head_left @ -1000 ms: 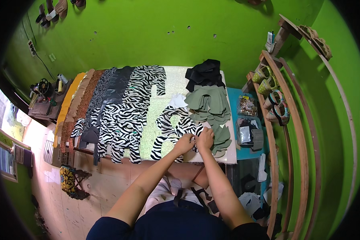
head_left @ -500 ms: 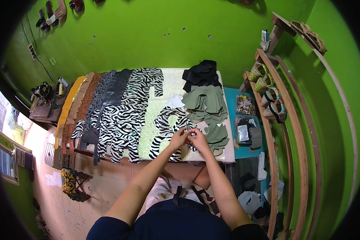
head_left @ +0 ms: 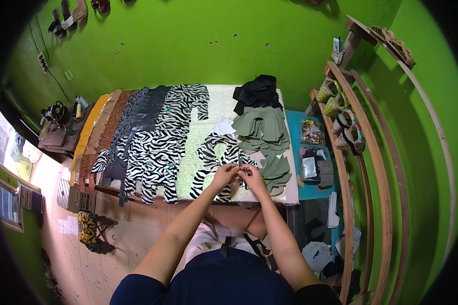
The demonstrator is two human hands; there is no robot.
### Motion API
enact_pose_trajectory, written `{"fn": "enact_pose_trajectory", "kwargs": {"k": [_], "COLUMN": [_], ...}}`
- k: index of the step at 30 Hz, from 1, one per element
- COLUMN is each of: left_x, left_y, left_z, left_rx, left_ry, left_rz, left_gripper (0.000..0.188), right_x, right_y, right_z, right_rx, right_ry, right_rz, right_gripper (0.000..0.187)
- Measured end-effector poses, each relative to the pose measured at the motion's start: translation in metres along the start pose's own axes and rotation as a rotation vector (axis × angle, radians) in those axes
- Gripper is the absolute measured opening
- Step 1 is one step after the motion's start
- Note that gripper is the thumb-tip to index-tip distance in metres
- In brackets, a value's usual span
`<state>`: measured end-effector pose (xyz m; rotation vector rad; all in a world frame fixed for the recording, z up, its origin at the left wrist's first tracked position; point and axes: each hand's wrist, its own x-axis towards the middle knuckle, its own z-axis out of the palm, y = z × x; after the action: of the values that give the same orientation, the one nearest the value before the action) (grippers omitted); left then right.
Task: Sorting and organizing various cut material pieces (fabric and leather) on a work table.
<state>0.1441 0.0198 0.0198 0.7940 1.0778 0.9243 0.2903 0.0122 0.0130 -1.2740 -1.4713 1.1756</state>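
My left hand (head_left: 226,175) and my right hand (head_left: 251,177) meet over the near right part of the table, fingers closed and nearly touching. A small, thin dark piece (head_left: 240,160) sticks up between the fingertips; its kind is too small to make out. Below and left of the hands lies a zebra-striped cut piece (head_left: 204,180) with curved edges. Beside my right hand rests a pile of grey-green cut pieces (head_left: 276,173), with a larger grey-green stack (head_left: 262,129) behind it. A white scrap (head_left: 223,127) lies just beyond the striped piece.
Zebra-striped fabric (head_left: 155,152), grey, brown and yellow materials cover the table's left side. Black pieces (head_left: 258,94) sit at the far right. Plastic containers (head_left: 315,165) stand on a blue surface beside a wooden rack (head_left: 374,193) with sandals. A sewing machine (head_left: 56,114) stands far left.
Both hands stay together in nearly the same spot, with the fingers shifted slightly around the small thing between them. The view has tilted a little; the laid-out materials have not moved.
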Motion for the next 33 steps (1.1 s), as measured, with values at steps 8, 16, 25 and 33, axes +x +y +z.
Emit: {"fn": "enact_pose_trajectory", "kwargs": {"k": [8,16,25,33], "left_x": [-0.001,-0.009,-0.025,-0.032], "left_y": [-0.008,0.007,0.027,0.034], "left_z": [0.001,0.006,-0.025,-0.066], "left_rx": [0.165,0.508,0.724,0.556], "left_ry": [0.043,0.177,0.099,-0.207], "left_rz": [0.064,0.115,0.504,0.551], "left_gripper": [0.028,0.021,0.032,0.034], "right_x": [-0.003,0.004,0.004,0.011], "right_y": [0.007,0.004,-0.035,-0.026], "right_z": [-0.003,-0.008,-0.013,0.018], "right_rx": [0.031,-0.412,-0.623,0.304], "right_ry": [-0.032,0.344,0.451,-0.515], "right_rz": [0.106,-0.044,-0.189,0.435], "right_gripper": [0.011,0.015,0.030,0.028]}}
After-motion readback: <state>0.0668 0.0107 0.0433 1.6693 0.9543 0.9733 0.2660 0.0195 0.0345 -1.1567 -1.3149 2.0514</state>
